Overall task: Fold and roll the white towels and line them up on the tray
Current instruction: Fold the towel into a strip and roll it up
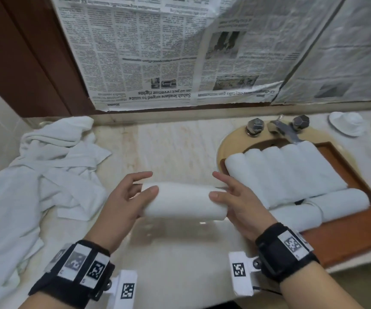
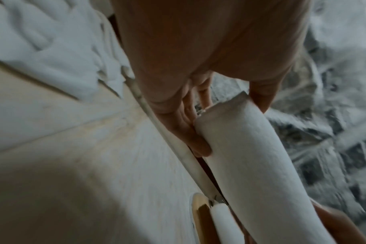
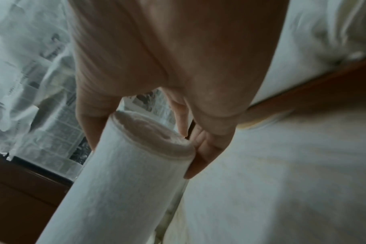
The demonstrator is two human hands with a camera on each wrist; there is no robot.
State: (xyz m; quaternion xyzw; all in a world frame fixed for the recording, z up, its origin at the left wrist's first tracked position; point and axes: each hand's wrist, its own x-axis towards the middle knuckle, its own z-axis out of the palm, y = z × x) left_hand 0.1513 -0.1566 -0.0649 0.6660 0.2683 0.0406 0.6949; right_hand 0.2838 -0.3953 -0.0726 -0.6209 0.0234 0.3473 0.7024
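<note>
A rolled white towel hangs crosswise a little above the marble counter. My left hand grips its left end, thumb on top and fingers behind. My right hand grips the right end the same way. The left wrist view shows the roll pinched in my left hand. In the right wrist view the roll's spiral end sits inside my right hand. A brown tray at the right carries several rolled towels side by side, with two more rolls lying across their near ends.
A heap of unfolded white towels covers the counter's left side. The tray rests over a sink basin below a chrome faucet. A white cup and saucer stand at the back right. Newspaper covers the wall behind.
</note>
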